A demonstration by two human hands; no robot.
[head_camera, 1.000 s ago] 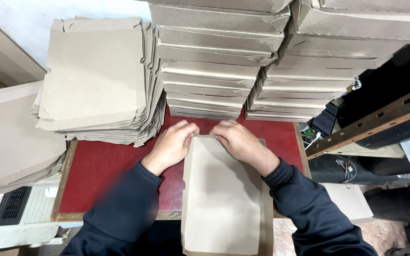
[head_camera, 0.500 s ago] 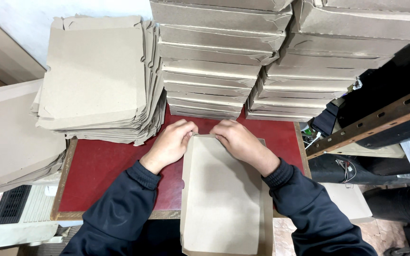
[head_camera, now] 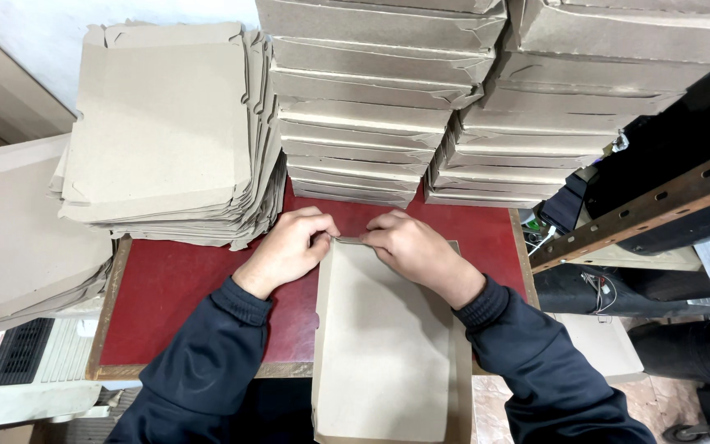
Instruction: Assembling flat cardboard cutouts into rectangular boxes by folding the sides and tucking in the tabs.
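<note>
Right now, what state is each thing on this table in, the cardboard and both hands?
Cardboard sheet: flat on the red table, far edge flap being folded up.
Left hand: fingers pinching that far edge.
Right hand: fingers pinching the same edge.
Flat blanks: unfolded, stacked.
Folded boxes: closed, stacked in columns.

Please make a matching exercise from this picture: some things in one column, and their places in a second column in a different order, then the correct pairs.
Things:
1. flat brown cardboard sheet under both hands
2. pile of flat cut cardboard blanks
3. stacks of folded shallow cardboard boxes
4. white plastic appliance with vent grille

Places:
A. at the back of the table, in the middle and right
B. low at the left, beside the table
C. on the red table top, far edge pinched by the left hand and the right hand
D. at the back left of the table

Pairs: 1-C, 2-D, 3-A, 4-B
</note>
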